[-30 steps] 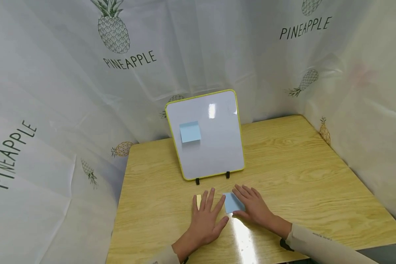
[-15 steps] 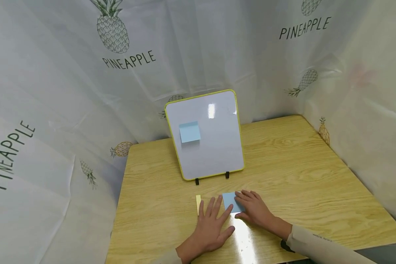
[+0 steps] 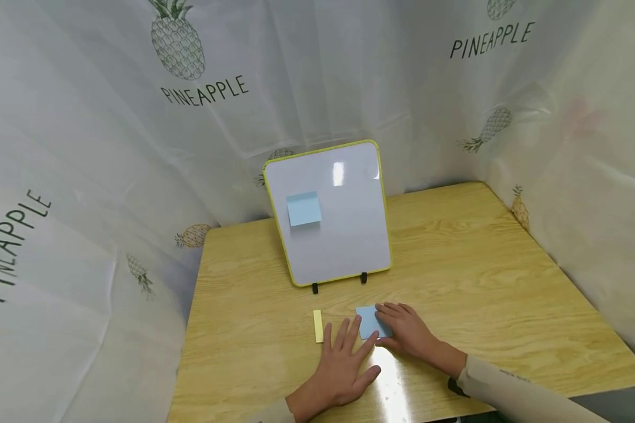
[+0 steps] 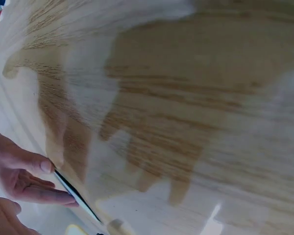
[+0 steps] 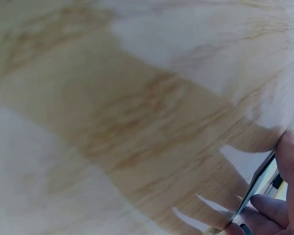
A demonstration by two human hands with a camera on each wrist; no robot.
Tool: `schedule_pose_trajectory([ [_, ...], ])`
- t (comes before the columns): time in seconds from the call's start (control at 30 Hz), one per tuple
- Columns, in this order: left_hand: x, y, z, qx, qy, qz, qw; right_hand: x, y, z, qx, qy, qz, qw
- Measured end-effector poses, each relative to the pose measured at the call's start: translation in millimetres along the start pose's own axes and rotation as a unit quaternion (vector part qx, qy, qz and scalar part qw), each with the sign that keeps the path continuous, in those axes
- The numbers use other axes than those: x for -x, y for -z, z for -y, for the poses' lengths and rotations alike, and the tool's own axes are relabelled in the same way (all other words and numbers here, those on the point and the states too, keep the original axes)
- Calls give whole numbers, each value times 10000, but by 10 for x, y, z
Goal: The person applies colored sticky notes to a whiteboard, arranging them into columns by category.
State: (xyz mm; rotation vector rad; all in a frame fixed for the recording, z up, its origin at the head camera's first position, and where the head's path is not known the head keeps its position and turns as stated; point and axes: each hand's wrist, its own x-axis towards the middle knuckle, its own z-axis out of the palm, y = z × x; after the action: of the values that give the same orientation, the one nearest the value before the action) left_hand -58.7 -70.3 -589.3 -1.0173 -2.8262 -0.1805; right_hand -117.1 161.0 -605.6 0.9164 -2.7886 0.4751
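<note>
White sheeting (image 3: 317, 88) printed with pineapples and the word PINEAPPLE encloses your workspace on the far, left and right sides. In front of you spreads the wood-grain surface (image 3: 508, 282), with a bright reflection at its near side, between your arms. The board (image 3: 349, 235), white with a yellow rim, stands on its far part, close to the far sheeting. Your right sleeve (image 3: 518, 388), pale, comes in from the near right.

Your left grip (image 3: 341, 373) is open and palm down, fingers spread and pointing to the far side. Your right grip (image 3: 410, 332) holds the blue pad (image 3: 369, 323), thumb at its near edge and fingers at its far edge, towards the right end; the right wrist view shows thumb and fingers on the two opposite edges. The pad lies in front of the board, to the right of centre. Your left index fingertip overlaps its near edge in the head view, but you cannot tell whether they touch.

On the left half of the board sticks the blue note (image 3: 304, 210). The yellow strip (image 3: 318, 326) lies just left of your left little finger. Smallest, two black feet (image 3: 315, 288) support the board's lower edge.
</note>
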Motion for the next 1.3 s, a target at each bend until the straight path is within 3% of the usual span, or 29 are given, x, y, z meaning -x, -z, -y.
schedule_pose_trajectory([
  [0.37, -17, 21, 9, 165, 18, 204, 9997, -36, 0, -81, 511, 516, -132, 9973],
  [0.8, -5, -28, -1, 174, 22, 262, 9995, -107, 47, -115, 368, 697, -361, 9962],
  [1.3, -36, -16, -3, 664, -184, 1033, 9923, -141, 47, -134, 182, 573, -463, 9971],
])
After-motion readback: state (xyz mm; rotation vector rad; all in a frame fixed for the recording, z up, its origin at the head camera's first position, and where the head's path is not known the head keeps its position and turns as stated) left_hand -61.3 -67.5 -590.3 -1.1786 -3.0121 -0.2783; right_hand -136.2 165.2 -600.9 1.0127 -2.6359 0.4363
